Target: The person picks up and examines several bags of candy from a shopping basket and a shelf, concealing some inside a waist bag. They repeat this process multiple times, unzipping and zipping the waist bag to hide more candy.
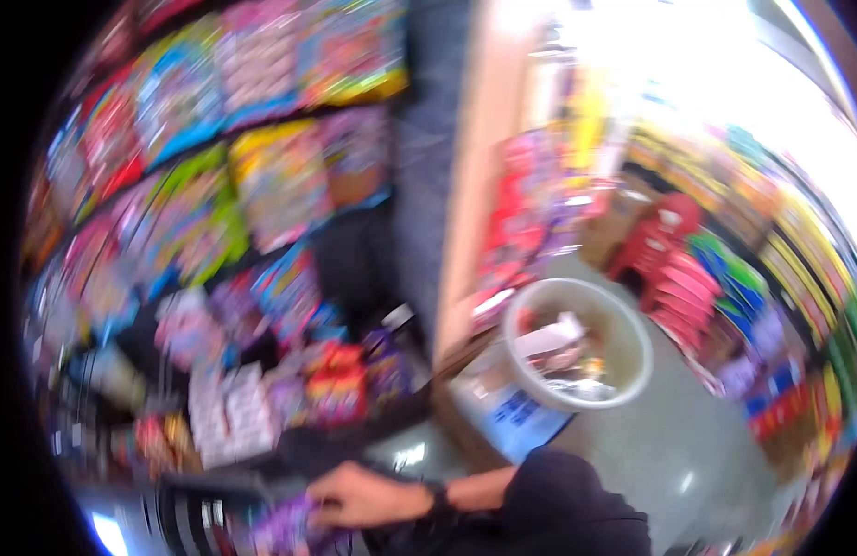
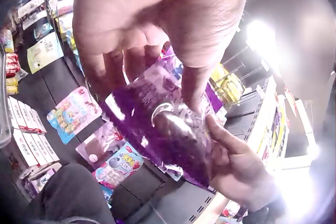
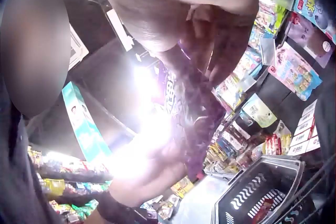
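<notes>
A shiny purple snack bag (image 2: 163, 124) is between both hands, its printing too blurred to read. My left hand (image 2: 168, 19) grips it from above in the left wrist view, thumb on the near face and fingers behind. On the bag's other side, my right hand (image 2: 236, 169) pinches the edge with its thumb up. The right wrist view shows my right hand (image 3: 194, 14) large at the top, its fingers round the purple bag (image 3: 197, 119), and my left hand (image 3: 152, 171) below, partly lost in glare. In the head view only my right hand (image 1: 368, 498) shows clearly.
A black shopping basket (image 3: 257, 192) stands below the hands. Dark shelves hold hanging candy bags (image 1: 280, 171) and white boxes (image 1: 229, 417). A white bucket (image 1: 632, 371) with wrappers inside is on the grey floor, near red stacked stools (image 1: 665, 241).
</notes>
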{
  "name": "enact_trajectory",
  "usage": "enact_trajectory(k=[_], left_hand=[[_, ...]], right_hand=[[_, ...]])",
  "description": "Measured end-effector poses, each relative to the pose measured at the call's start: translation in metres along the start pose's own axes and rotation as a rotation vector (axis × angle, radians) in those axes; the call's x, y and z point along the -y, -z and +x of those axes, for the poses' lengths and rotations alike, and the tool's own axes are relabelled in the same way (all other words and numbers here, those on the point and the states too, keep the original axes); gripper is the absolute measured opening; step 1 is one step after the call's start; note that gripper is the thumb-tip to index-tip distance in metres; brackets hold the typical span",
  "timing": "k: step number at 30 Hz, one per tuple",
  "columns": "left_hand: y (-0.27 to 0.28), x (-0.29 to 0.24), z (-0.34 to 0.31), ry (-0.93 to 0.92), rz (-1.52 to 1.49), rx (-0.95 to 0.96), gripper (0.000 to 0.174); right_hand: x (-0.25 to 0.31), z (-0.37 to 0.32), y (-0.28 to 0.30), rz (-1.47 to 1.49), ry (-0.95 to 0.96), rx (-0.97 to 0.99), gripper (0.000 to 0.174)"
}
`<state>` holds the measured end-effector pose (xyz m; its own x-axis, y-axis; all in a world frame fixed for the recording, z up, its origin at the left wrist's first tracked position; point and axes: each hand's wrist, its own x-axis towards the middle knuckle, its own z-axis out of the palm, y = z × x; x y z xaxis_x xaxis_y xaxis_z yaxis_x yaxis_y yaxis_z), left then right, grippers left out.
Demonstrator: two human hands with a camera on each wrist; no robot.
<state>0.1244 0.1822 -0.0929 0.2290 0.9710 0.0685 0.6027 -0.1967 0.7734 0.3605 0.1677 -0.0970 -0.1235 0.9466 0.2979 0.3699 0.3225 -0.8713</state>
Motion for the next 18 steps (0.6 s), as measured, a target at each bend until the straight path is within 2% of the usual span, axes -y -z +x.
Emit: enact_trajectory(k=[1, 2, 3, 4, 5, 6, 9, 10, 12, 13, 14, 16, 18], left_hand=[[-0.009, 0.036, 0.01, -0.148, -0.035, -0.156, 0.048], [-0.008, 0.028, 0.032, -0.204, -0.102, -0.116, 0.032], [0.002, -0.001, 0.04, -0.126, -0.026, -0.07, 0.03], [0.001, 0.004, 0.053, -0.22, 0.167, -0.166, 0.034], [0.006, 0.001, 0.068, -0.326, 0.209, -0.234, 0.032], [0.013, -0.009, 0.086, -0.38, 0.198, -0.287, 0.03], [0.024, 0.007, 0.137, -0.273, 0.287, -0.275, 0.03], [0.026, 0.001, 0.156, -0.125, 0.226, -0.175, 0.028], [-0.003, 0.007, 0.199, -0.002, 0.034, -0.089, 0.027], [-0.018, 0.015, 0.218, -0.037, -0.025, -0.062, 0.027], [-0.034, 0.026, 0.237, -0.076, -0.08, -0.038, 0.027], [-0.068, 0.049, 0.269, 0.021, -0.105, 0.008, 0.025], [-0.111, 0.082, 0.286, 0.038, -0.173, 0.027, 0.033]], right_hand=[[-0.003, 0.005, -0.002, 0.017, 0.005, -0.12, 0.022], [-0.01, 0.015, -0.004, 0.081, -0.023, -0.116, 0.022], [-0.019, 0.024, -0.004, 0.028, -0.051, -0.097, 0.02], [-0.018, 0.04, -0.001, -0.04, 0.03, -0.157, 0.016], [-0.016, 0.057, -0.005, -0.031, 0.072, -0.208, 0.017], [-0.029, 0.075, -0.008, 0.021, 0.073, -0.179, 0.023], [-0.057, 0.137, -0.013, -0.043, 0.246, -0.23, 0.025], [-0.067, 0.155, -0.013, -0.055, 0.281, -0.245, 0.024], [-0.097, 0.176, -0.006, 0.043, 0.109, -0.301, 0.019], [-0.112, 0.185, 0.001, -0.025, 0.008, -0.271, 0.017], [-0.125, 0.19, 0.001, -0.079, 0.056, -0.276, 0.017], [-0.153, 0.184, 0.0, -0.19, 0.138, -0.297, 0.016], [-0.181, 0.172, 0.0, -0.193, 0.11, -0.306, 0.017]])
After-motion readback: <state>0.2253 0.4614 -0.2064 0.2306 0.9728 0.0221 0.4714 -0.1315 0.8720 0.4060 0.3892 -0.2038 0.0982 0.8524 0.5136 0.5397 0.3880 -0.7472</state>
